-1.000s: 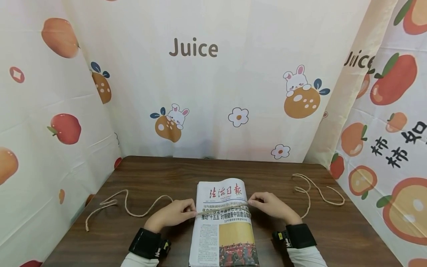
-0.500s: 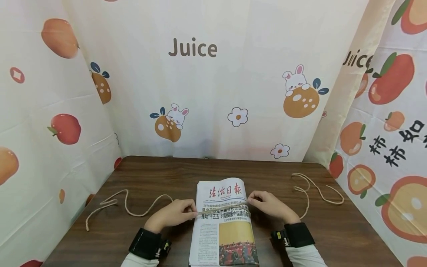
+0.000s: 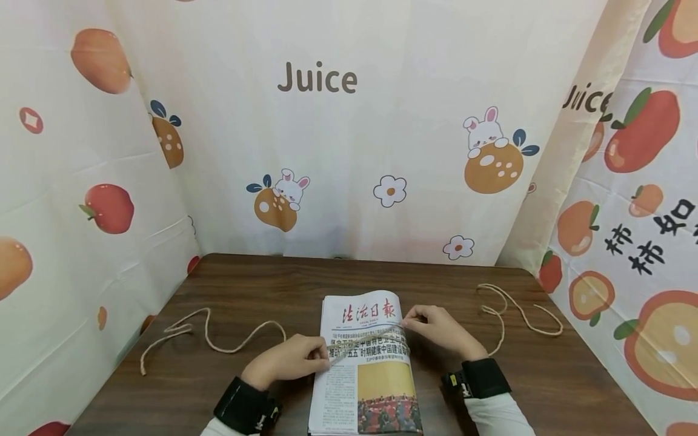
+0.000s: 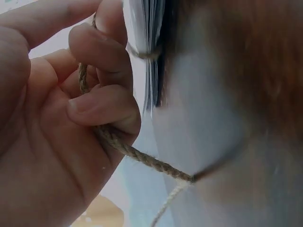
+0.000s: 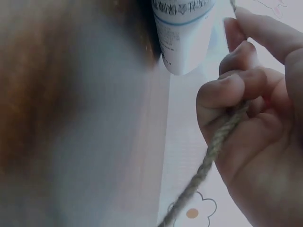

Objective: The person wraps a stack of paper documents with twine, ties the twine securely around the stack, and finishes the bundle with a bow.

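Note:
A folded newspaper stack (image 3: 337, 393) lies on the wooden table, its red masthead toward the back. Jute rope (image 3: 364, 339) crosses its upper half, and in the left wrist view a strand passes round the stack's edge. At the left edge my left hand (image 3: 290, 358) grips the rope, with fingers curled round the strand (image 4: 147, 161) in its wrist view. My right hand (image 3: 443, 330) holds the other end at the right edge; its curled fingers wrap the rope (image 5: 203, 168). Whether the strands are knotted on top is too small to tell.
One loose rope tail (image 3: 233, 351) trails over the table (image 3: 262, 272) to the left, another tail (image 3: 504, 315) to the right. A fruit-printed curtain (image 3: 338, 145) encloses the table at the back and both sides. Black bands (image 3: 240, 406) with cameras sit on both wrists.
My left hand has shifted slightly right and toward the front, now over the newspaper's left edge. My right hand has moved a little up and left. The rope's slant across the paper has changed.

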The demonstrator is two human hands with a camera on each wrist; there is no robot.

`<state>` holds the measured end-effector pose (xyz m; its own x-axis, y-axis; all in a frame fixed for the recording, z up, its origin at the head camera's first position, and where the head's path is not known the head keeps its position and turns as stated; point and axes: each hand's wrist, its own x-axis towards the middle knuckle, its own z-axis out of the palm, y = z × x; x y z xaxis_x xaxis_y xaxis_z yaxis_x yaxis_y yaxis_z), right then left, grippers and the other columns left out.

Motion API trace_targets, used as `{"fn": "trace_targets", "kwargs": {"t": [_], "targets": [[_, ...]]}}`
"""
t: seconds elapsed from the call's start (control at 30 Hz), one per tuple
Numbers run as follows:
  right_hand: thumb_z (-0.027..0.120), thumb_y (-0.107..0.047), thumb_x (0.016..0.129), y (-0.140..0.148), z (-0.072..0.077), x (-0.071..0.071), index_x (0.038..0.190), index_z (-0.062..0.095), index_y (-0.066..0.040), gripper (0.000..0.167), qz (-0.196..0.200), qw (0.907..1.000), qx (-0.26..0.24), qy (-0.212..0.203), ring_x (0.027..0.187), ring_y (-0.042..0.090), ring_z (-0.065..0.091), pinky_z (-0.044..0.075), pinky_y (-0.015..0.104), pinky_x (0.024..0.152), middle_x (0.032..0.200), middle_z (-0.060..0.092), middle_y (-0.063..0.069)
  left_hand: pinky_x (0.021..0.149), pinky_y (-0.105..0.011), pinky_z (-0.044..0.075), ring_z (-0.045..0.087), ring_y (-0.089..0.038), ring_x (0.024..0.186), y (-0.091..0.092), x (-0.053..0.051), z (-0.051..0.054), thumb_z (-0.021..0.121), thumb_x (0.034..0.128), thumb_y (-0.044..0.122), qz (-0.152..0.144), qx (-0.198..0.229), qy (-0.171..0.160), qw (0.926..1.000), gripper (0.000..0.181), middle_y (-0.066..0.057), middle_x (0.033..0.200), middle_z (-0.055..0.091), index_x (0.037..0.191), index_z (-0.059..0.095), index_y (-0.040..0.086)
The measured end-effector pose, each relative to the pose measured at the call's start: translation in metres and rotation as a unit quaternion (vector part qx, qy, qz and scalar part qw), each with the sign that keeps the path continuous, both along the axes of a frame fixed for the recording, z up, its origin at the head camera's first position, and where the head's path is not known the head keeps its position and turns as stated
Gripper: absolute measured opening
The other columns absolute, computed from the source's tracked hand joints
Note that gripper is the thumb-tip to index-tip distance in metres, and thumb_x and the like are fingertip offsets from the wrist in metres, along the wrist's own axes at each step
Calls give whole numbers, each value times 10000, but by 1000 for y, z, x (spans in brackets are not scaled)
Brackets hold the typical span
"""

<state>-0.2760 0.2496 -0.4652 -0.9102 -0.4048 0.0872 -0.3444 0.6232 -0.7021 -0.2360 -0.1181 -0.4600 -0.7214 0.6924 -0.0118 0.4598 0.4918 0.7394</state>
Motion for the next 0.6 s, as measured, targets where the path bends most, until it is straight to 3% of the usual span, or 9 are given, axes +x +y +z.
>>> {"fn": "trace_targets", "kwargs": {"t": [0.23,0.43,0.6], "targets": [[661,-272,994,-8,7,-21,952,695,-125,157,-48,9999,-33,-93,778,163,554,462,325,705,839,613,-3,648,-220,450,505,2,686,13,16,2,660,988,162,-284,-118,96,9995,23,131,802,560,998,642,152],[670,-263,989,-21,13,-44,973,700,-161,107,115,9998,128,-82,826,166,571,470,331,740,875,633,-6,675,-211,425,440,-12,719,29,33,7,736,934,193,-508,-449,332,9971,237,76,823,488,1109,600,113],[675,-236,986,-34,17,-60,975,722,-176,77,342,9989,318,110,814,155,597,492,328,754,861,653,-37,732,-193,432,446,1,795,42,49,8,765,906,304,-681,-954,800,9899,396,96,930,479,1195,579,107]]}}
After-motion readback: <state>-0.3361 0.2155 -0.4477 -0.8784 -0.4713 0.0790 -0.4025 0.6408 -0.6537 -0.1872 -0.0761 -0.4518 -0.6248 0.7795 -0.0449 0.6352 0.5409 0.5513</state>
